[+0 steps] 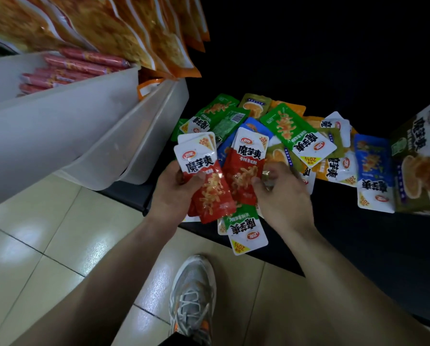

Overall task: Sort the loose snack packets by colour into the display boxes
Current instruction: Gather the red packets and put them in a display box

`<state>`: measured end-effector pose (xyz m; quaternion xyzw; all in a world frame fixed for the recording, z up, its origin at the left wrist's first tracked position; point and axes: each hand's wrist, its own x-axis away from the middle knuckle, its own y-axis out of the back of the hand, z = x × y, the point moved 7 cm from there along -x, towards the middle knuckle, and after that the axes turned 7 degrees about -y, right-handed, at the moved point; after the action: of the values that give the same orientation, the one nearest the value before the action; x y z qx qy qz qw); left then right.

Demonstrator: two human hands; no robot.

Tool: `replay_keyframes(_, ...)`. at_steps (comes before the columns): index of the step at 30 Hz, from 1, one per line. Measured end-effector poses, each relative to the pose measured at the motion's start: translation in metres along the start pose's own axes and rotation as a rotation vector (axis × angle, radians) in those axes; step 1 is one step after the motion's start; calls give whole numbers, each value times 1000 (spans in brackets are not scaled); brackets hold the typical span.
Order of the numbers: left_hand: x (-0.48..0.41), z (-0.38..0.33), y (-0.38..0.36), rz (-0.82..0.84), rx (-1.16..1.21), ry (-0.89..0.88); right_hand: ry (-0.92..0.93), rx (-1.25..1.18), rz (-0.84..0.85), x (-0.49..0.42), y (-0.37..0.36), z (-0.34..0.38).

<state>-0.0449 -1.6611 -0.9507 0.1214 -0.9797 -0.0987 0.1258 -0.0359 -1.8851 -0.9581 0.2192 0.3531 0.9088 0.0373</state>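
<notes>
Big black characters 魔芋爽 run across the front red packet (pixel 204 176), with a red oval 卫龙 logo just above. The second red packet (pixel 246 168) reads 魔芋爽 too, with 20% at its corner. A yellow 20% tag sits on the green packet (pixel 246 233), and the display box (pixel 418 156) also carries 魔芋爽.

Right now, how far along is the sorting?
Early, it seems. Done: a red stack is gathered in the left hand. In hand: the right hand pinches one more red packet. Left: the mixed pile of green, blue and yellow packets lies loose, and I cannot see inside the box at right.
</notes>
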Motion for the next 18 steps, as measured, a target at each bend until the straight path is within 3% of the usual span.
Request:
replay_keyframes(4, -4, 5, 8, -45, -46, 23, -79, 360, -139, -5, -13, 9)
replay_keyframes(10, -4, 12, 8, -56, -61, 43, -45, 307, -207, -11, -16, 8)
replay_keyframes(18, -2, 15, 5, -18, -66, 43, 10, -368, -6, -12, 17, -20)
